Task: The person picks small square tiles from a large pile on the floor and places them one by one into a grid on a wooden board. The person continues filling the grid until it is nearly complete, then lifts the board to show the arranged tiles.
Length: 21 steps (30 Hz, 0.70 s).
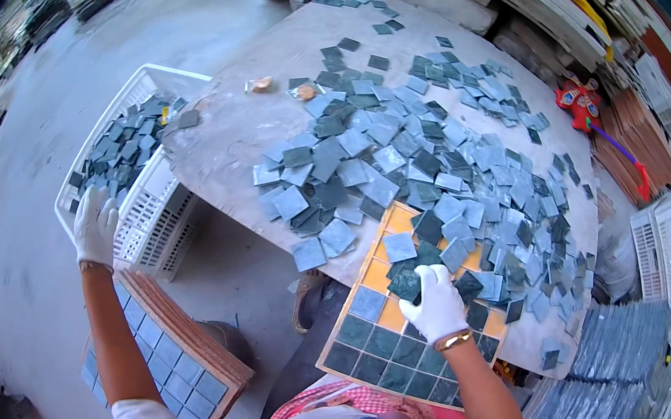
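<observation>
Pale grey tabletop (228,134); concrete floor (104,51) left. My white-gloved right hand (431,301) grips a dark-green square stone tile (405,284); left hand (95,230) outspread.

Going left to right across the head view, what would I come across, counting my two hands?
Left gloved hand → two small wrapped brown items → right gloved hand → body of the red toy → white crate at the right.
</observation>
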{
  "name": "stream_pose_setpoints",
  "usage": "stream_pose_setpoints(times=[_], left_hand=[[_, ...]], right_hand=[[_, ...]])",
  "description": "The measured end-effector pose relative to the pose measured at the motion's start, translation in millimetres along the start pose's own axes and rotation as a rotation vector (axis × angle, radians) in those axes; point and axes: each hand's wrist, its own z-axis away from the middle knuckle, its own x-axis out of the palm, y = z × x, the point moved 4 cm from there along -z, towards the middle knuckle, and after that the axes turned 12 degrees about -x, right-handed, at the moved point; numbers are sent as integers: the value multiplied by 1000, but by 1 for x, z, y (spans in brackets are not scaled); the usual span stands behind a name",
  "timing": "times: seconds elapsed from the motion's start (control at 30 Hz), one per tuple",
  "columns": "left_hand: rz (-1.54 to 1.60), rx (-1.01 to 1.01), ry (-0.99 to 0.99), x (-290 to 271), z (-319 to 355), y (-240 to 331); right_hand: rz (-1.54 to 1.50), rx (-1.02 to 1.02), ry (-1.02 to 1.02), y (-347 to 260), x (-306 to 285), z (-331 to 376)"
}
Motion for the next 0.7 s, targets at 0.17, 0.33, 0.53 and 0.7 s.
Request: stream_pose_setpoints(times=[0.17, 0.33, 0.53, 0.7], left_hand=[[-433, 55, -272, 117, 111, -76], [-962, 576, -700, 208, 237, -162], [-1248, 634, -905, 245, 255, -196], [-1394, 664, -993, 251, 252, -207]], right_hand=[[-183, -149, -3, -2, 18, 39], [-172, -162, 17, -2, 26, 43], [-192, -128, 105, -12, 14, 26], [-277, -113, 211, -3, 20, 19]])
